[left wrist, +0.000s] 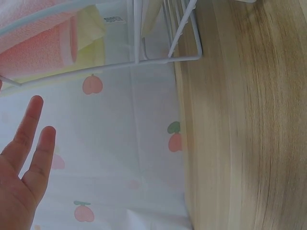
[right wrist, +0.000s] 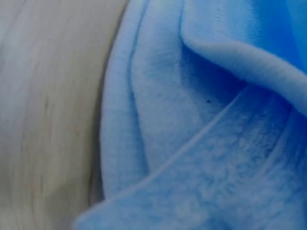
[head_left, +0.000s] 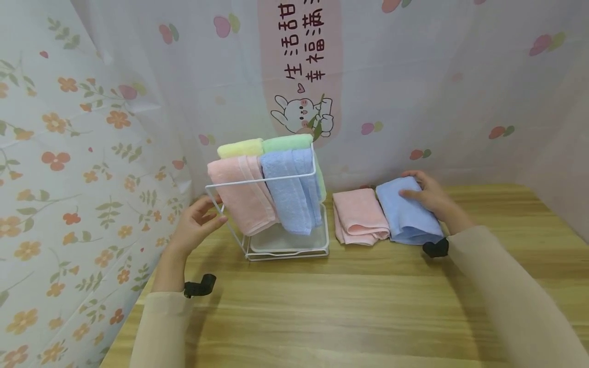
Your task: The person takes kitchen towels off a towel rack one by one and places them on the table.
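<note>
A white wire rack (head_left: 287,255) stands on the table with four folded towels over its top: a pink towel (head_left: 244,199), a blue towel (head_left: 292,194), a yellow towel (head_left: 241,148) and a green towel (head_left: 287,142). Beside the rack's left side is my left hand (head_left: 193,227), its visible fingers extended near the frame. To the right lie a folded pink towel (head_left: 361,214) and a second folded blue towel (head_left: 409,212). My right hand (head_left: 430,197) holds that blue towel near its far edge, thumb on top. Its folded layers (right wrist: 192,143) fill the right wrist view; the hand is hidden there.
A wood-grain table (head_left: 349,306) carries everything. Behind it hangs a patterned white curtain (head_left: 391,92), and a floral curtain (head_left: 92,153) closes off the left side. A shallow tray (head_left: 276,245) forms the rack's base. Each wrist wears a black mount (head_left: 200,286).
</note>
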`<action>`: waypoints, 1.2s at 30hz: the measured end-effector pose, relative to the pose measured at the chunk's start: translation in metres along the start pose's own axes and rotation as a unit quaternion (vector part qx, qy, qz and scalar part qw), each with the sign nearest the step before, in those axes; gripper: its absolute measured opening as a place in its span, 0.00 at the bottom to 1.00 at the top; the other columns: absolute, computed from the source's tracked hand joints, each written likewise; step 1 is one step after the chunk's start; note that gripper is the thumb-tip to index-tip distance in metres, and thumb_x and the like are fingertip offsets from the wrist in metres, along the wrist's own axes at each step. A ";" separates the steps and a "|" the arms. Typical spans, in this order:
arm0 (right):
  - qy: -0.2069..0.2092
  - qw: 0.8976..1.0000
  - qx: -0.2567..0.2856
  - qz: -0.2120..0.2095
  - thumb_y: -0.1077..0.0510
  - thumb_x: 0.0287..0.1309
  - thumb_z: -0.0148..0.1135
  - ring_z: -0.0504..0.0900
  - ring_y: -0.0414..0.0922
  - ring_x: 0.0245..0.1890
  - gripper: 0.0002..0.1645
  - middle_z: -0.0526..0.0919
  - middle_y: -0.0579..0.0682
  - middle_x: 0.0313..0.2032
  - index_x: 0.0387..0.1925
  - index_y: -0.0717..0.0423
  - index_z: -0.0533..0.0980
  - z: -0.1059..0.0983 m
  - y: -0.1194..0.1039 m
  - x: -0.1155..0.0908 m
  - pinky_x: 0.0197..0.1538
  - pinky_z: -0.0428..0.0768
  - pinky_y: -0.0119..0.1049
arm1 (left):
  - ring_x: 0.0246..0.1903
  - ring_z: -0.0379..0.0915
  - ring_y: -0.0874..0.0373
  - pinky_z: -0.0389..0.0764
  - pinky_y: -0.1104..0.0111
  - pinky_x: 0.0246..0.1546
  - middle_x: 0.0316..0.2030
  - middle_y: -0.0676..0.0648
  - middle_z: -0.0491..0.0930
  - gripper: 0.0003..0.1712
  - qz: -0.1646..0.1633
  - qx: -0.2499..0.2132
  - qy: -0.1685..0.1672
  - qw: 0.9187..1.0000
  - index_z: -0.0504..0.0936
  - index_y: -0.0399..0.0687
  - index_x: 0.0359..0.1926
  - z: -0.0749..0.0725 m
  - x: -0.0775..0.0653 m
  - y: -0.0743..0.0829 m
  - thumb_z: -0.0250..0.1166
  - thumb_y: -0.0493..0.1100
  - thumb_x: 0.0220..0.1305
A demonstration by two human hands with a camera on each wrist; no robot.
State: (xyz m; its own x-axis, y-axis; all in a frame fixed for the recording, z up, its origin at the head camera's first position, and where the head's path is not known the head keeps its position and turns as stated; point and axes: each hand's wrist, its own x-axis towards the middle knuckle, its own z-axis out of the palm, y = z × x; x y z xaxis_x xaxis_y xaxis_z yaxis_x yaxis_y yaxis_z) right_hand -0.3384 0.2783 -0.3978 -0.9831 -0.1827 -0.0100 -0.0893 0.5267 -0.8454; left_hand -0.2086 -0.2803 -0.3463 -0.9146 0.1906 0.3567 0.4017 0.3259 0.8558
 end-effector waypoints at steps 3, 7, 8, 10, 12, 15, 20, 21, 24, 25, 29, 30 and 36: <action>-0.017 1.000 0.007 -0.011 0.56 0.67 0.62 0.66 0.62 0.61 0.39 0.60 0.70 0.69 0.72 0.58 0.56 0.004 0.000 0.002 0.61 0.68 0.54 | 0.61 0.66 0.74 0.58 0.31 0.66 0.55 0.67 0.75 0.18 -0.002 0.001 0.001 1.000 0.77 0.44 0.54 0.000 -0.002 -0.001 0.63 0.29 0.64; -0.044 0.999 -0.009 -0.016 0.57 0.64 0.65 0.58 0.67 0.68 0.42 0.53 0.70 0.73 0.73 0.58 0.55 0.005 0.001 0.003 0.68 0.58 0.65 | 0.61 0.65 0.75 0.59 0.32 0.66 0.54 0.68 0.75 0.17 -0.003 0.001 0.003 1.000 0.77 0.43 0.53 0.000 -0.002 0.000 0.63 0.29 0.64; -0.051 0.998 -0.015 -0.015 0.56 0.64 0.65 0.56 0.67 0.69 0.43 0.52 0.70 0.74 0.73 0.58 0.55 0.005 0.002 0.002 0.68 0.56 0.66 | 0.61 0.65 0.74 0.59 0.32 0.66 0.54 0.68 0.75 0.17 -0.003 0.001 0.003 1.000 0.77 0.44 0.53 0.000 -0.002 0.000 0.63 0.29 0.64; -0.064 0.997 -0.028 -0.014 0.56 0.63 0.66 0.54 0.68 0.70 0.44 0.50 0.69 0.74 0.74 0.57 0.54 0.003 0.003 0.002 0.69 0.54 0.68 | 0.62 0.65 0.73 0.59 0.32 0.66 0.54 0.68 0.75 0.16 -0.004 0.001 0.004 1.000 0.77 0.44 0.52 0.000 -0.002 0.001 0.63 0.29 0.64; -0.073 0.997 -0.027 -0.016 0.56 0.63 0.66 0.51 0.69 0.72 0.46 0.48 0.69 0.75 0.75 0.56 0.52 0.001 0.006 0.001 0.69 0.52 0.69 | 0.62 0.65 0.72 0.59 0.33 0.66 0.54 0.68 0.75 0.16 -0.005 0.001 0.005 1.000 0.77 0.43 0.52 0.000 -0.001 0.001 0.63 0.30 0.64; -0.083 0.996 -0.018 -0.007 0.55 0.62 0.67 0.46 0.71 0.73 0.52 0.42 0.69 0.76 0.78 0.53 0.46 -0.003 0.012 -0.001 0.69 0.51 0.72 | 0.62 0.66 0.70 0.60 0.33 0.66 0.54 0.68 0.75 0.17 -0.004 0.004 0.004 1.000 0.76 0.41 0.53 0.000 -0.001 0.001 0.63 0.30 0.64; -0.060 0.998 -0.007 0.001 0.55 0.61 0.68 0.47 0.74 0.71 0.58 0.37 0.72 0.76 0.79 0.51 0.39 -0.007 0.015 -0.011 0.67 0.53 0.74 | 0.62 0.65 0.73 0.60 0.32 0.66 0.55 0.68 0.74 0.18 -0.002 0.006 0.001 1.000 0.75 0.39 0.54 0.001 -0.001 0.001 0.63 0.30 0.65; -0.049 0.999 -0.012 -0.004 0.56 0.61 0.68 0.48 0.74 0.70 0.58 0.38 0.73 0.75 0.79 0.53 0.40 -0.008 0.014 -0.013 0.67 0.54 0.73 | 0.61 0.65 0.73 0.60 0.32 0.66 0.54 0.68 0.74 0.17 -0.002 0.006 0.002 1.000 0.75 0.40 0.54 0.001 -0.001 0.001 0.63 0.30 0.65; -0.015 0.999 -0.036 -0.025 0.58 0.60 0.68 0.51 0.75 0.69 0.54 0.44 0.76 0.73 0.77 0.58 0.44 -0.007 0.013 -0.017 0.67 0.55 0.73 | 0.61 0.65 0.75 0.60 0.33 0.66 0.54 0.68 0.74 0.17 -0.005 0.007 0.005 1.000 0.75 0.42 0.54 0.000 -0.002 0.002 0.63 0.30 0.65; -0.006 0.999 -0.043 -0.031 0.59 0.60 0.68 0.52 0.75 0.69 0.53 0.46 0.76 0.73 0.76 0.59 0.46 -0.007 0.013 -0.018 0.67 0.55 0.74 | 0.61 0.65 0.76 0.60 0.34 0.66 0.54 0.69 0.74 0.17 -0.005 0.007 0.006 1.000 0.76 0.42 0.54 0.000 -0.002 0.002 0.63 0.30 0.65; 0.010 0.998 -0.041 -0.051 0.60 0.60 0.69 0.54 0.73 0.68 0.47 0.51 0.74 0.71 0.72 0.61 0.52 -0.004 0.014 -0.017 0.67 0.55 0.73 | 0.61 0.65 0.76 0.62 0.36 0.67 0.54 0.68 0.74 0.18 -0.008 0.009 0.009 1.000 0.75 0.41 0.55 0.000 -0.002 0.001 0.63 0.31 0.65; 0.011 0.998 -0.036 -0.056 0.59 0.60 0.69 0.55 0.71 0.68 0.47 0.52 0.73 0.71 0.72 0.61 0.53 -0.003 0.013 -0.016 0.67 0.56 0.71 | 0.61 0.65 0.76 0.62 0.36 0.67 0.54 0.68 0.74 0.18 -0.008 0.009 0.008 1.000 0.75 0.41 0.55 0.000 -0.002 0.001 0.63 0.31 0.65; -0.010 0.998 0.013 -0.062 0.61 0.60 0.68 0.58 0.67 0.67 0.48 0.54 0.71 0.71 0.73 0.60 0.50 0.006 0.012 -0.007 0.67 0.59 0.65 | 0.61 0.65 0.75 0.60 0.34 0.66 0.54 0.69 0.74 0.18 -0.006 0.002 0.006 1.000 0.76 0.45 0.54 0.001 -0.001 0.000 0.63 0.30 0.65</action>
State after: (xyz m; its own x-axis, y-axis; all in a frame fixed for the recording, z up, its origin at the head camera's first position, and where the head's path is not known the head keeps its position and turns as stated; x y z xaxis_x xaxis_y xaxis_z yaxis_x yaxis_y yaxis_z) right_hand -0.3317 0.2805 -0.4111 -0.9614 -0.2620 0.0839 -0.2048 0.4782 -0.8541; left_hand -0.2072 -0.2795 -0.3471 -0.9201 0.1752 0.3503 0.3902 0.3319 0.8589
